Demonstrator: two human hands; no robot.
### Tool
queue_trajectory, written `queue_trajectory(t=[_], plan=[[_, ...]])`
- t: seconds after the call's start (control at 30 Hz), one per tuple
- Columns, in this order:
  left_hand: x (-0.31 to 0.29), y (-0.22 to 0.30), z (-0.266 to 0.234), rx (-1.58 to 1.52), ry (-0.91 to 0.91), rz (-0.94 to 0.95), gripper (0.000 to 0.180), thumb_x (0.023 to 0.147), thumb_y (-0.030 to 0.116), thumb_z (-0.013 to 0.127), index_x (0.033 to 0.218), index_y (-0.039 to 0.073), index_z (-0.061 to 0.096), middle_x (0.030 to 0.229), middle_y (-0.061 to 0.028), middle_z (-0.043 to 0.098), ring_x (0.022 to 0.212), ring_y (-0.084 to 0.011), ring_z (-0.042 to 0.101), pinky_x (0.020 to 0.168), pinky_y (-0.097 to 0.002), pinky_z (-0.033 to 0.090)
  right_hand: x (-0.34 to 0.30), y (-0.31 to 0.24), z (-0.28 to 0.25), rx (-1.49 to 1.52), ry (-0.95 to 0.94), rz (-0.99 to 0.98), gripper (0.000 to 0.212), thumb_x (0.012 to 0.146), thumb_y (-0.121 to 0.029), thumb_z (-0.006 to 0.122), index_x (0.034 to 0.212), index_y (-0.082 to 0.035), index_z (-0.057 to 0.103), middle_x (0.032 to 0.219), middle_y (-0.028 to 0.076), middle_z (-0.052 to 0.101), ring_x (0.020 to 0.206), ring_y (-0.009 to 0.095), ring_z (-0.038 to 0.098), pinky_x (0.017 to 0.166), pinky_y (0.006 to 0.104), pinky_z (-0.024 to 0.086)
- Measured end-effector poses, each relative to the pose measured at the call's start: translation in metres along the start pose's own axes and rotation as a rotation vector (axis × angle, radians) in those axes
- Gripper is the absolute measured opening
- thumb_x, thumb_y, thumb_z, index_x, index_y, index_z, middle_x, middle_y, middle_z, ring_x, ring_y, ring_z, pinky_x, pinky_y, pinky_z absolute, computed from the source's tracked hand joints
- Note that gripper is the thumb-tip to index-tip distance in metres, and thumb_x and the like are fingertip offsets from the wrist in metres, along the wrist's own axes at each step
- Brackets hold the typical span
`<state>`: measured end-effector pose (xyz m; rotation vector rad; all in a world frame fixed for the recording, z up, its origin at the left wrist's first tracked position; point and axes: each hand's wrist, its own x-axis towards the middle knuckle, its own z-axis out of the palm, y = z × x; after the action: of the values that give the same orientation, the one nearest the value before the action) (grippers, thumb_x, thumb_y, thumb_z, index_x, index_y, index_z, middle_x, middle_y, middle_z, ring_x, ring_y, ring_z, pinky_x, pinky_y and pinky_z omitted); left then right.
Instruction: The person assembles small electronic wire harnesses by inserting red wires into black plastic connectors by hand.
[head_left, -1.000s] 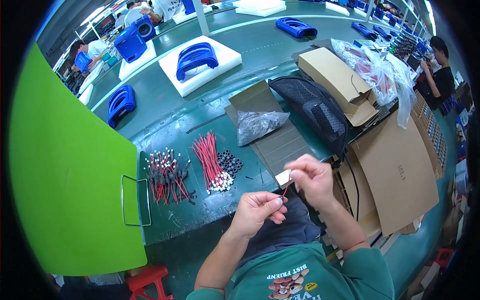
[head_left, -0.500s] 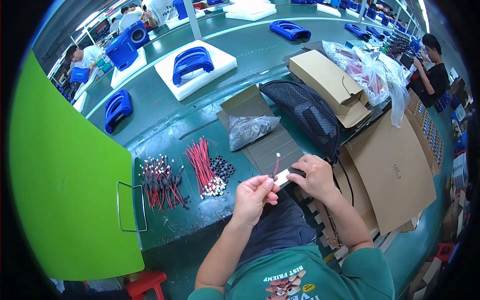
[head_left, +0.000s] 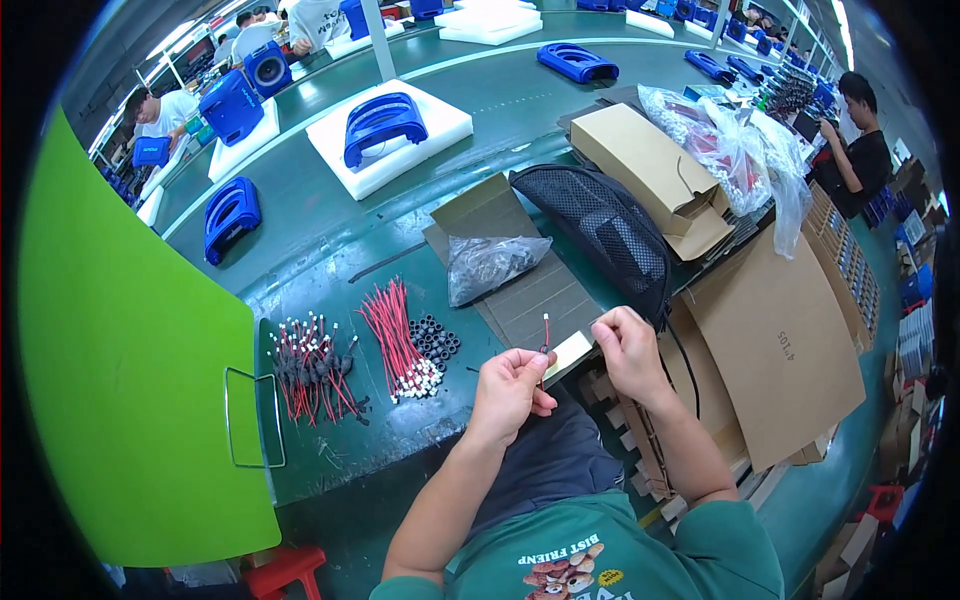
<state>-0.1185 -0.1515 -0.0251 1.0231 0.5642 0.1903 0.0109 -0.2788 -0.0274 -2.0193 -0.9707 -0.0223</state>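
Note:
Between thumb and fingers, my left hand [head_left: 512,390] pinches a short red wire lead [head_left: 546,330] that stands upright with a small white connector on top. A dark piece sits on the lead at the fingertips. Just right of it lies a pale rectangular strip [head_left: 571,352] at the table edge. My right hand [head_left: 632,355] is closed, fingers curled to the thumb, slightly apart from the strip; anything inside it is hidden. Left of my hands are a bundle of red wires [head_left: 385,325] with white connectors, small black rings [head_left: 433,340], and a pile of leads with black pieces [head_left: 315,370].
A clear bag of dark parts [head_left: 495,266] lies on cardboard [head_left: 480,208]. Beyond are a black mesh case [head_left: 605,235] and an open carton [head_left: 650,165]. A green panel [head_left: 140,370] stands left. Blue housings [head_left: 384,125] sit along the conveyor; other people work behind.
My right hand has moved right, away from the pale strip and the lead. My left hand still holds the lead, nearly in place. The view has shifted slightly.

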Motion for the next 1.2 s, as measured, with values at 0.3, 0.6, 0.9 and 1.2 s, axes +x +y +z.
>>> queue_trajectory(t=[0.3,0.6,0.9,1.2], plan=[[0.001,-0.005,-0.003,0.044,-0.026,0.009,0.019,0.087,0.015,0.053,0.09,-0.004,0.056,0.079,-0.0105,0.062,0.045,-0.008,0.054,0.042,-0.0206,0.047,0.006,-0.006,-0.028,0.785,0.441,0.253,0.013,0.09,-0.015,0.048,0.081,-0.006,0.05,0.056,-0.006,0.04,0.046,0.0,0.034,0.039,0.0152,0.025],[-0.031,0.005,0.001,-0.051,-0.053,0.236,0.015,0.084,0.008,0.057,0.09,-0.005,0.06,0.079,-0.0118,0.064,0.054,-0.0099,0.058,0.049,-0.0213,0.05,-0.02,-0.062,-0.032,0.226,0.251,-0.28,0.006,0.075,-0.003,0.062,0.075,-0.002,0.056,0.074,0.007,0.053,0.057,0.012,0.048,0.048,0.0219,0.037],[-0.045,0.004,0.001,-0.012,0.111,0.354,0.015,0.085,0.009,0.057,0.089,-0.005,0.061,0.077,-0.0111,0.064,0.051,-0.0095,0.057,0.048,-0.0203,0.049,-0.029,-0.068,-0.005,0.199,0.405,-0.339,0.008,0.075,-0.004,0.063,0.078,-0.003,0.056,0.073,0.009,0.054,0.056,0.016,0.05,0.046,0.0235,0.04],[-0.047,-0.001,-0.024,-0.185,-0.114,-0.022,0.015,0.083,0.01,0.057,0.087,-0.004,0.061,0.07,-0.013,0.063,0.046,-0.012,0.057,0.042,-0.021,0.047,-0.016,-0.062,-0.023,-0.194,0.458,-0.859,0.012,0.077,-0.008,0.063,0.086,-0.004,0.056,0.077,0.007,0.053,0.057,0.017,0.052,0.048,0.0267,0.042]])
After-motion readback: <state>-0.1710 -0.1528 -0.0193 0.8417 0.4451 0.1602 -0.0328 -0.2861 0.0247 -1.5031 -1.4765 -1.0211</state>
